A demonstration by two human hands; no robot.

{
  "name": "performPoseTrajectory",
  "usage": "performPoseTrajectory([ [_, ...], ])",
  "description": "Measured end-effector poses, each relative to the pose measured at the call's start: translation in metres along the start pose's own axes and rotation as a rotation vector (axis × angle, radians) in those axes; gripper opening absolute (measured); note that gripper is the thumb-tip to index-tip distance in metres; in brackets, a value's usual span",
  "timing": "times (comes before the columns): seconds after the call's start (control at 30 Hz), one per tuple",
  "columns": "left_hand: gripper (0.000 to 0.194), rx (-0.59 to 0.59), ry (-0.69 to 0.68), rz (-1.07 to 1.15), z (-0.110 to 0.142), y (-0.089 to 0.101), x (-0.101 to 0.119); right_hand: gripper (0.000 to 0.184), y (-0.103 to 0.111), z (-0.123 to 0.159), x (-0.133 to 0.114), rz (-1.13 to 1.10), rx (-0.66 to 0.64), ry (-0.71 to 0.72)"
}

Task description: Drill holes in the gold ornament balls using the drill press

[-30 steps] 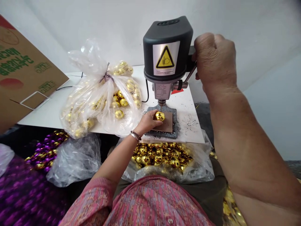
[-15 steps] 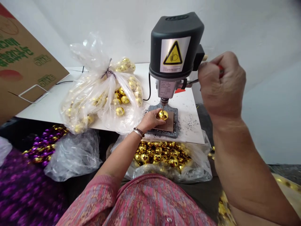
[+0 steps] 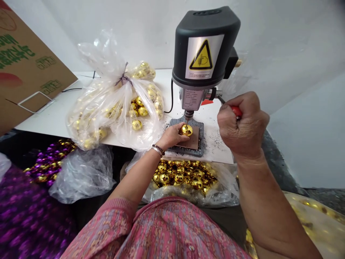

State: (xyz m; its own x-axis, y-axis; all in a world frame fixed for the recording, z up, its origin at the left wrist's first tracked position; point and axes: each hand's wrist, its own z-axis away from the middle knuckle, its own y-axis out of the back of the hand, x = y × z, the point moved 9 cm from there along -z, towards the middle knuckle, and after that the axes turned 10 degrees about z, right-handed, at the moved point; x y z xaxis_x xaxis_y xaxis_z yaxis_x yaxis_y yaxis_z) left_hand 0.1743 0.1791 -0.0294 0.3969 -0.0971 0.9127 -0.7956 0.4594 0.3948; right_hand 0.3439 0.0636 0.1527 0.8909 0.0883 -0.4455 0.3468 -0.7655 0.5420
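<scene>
A black bench drill press (image 3: 206, 46) with a yellow warning label stands before me on the white table. My left hand (image 3: 174, 136) pinches a shiny gold faceted ball (image 3: 186, 130) on the brown board (image 3: 192, 141) laid over the press's grey base. Directly above the ball is the drill bit (image 3: 187, 121), its tip at the ball's top; I cannot tell how deep it sits. My right hand (image 3: 242, 126) is wrapped round the red-tipped feed lever (image 3: 236, 112) at the press's right side.
An open plastic bag (image 3: 226, 190) of gold balls lies in front of the table. On the left, a tied clear bag (image 3: 94, 118) holds more balls. A cardboard box (image 3: 29, 79) leans in at far left, above purple and gold beads (image 3: 54, 160). Dark shavings dot the tabletop (image 3: 215, 144).
My right hand has swung the lever down and slightly left. My left hand keeps the ball under the bit, and the view has shifted a little.
</scene>
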Motion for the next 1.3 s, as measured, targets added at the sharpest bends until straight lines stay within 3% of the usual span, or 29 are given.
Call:
performPoseTrajectory([
  [0.23,0.065,-0.006,-0.015,0.018,0.001,-0.001,0.001,0.034,-0.003,0.007,0.003,-0.002,0.064,-0.013],
  [0.4,0.062,-0.007,-0.021,0.016,0.002,-0.001,0.0,0.034,-0.004,0.014,0.003,-0.025,0.13,0.011],
  [0.77,0.075,0.029,0.0,0.032,0.0,-0.002,-0.009,0.035,-0.015,0.034,0.019,-0.031,0.303,-0.025],
  [0.97,0.06,0.034,0.003,0.025,0.006,-0.002,-0.002,0.04,-0.019,0.043,0.015,-0.079,0.33,0.014],
  [1.07,0.05,0.016,0.002,0.033,0.006,-0.004,0.001,0.036,-0.009,0.025,0.008,-0.101,0.355,-0.016],
  [1.17,0.051,0.051,-0.003,0.056,0.009,-0.003,0.004,0.026,0.008,-0.014,-0.002,-0.097,0.343,-0.107],
  [1.3,0.06,0.053,-0.05,0.135,0.029,0.001,0.009,0.027,0.009,-0.055,-0.004,-0.069,0.096,-0.373],
])
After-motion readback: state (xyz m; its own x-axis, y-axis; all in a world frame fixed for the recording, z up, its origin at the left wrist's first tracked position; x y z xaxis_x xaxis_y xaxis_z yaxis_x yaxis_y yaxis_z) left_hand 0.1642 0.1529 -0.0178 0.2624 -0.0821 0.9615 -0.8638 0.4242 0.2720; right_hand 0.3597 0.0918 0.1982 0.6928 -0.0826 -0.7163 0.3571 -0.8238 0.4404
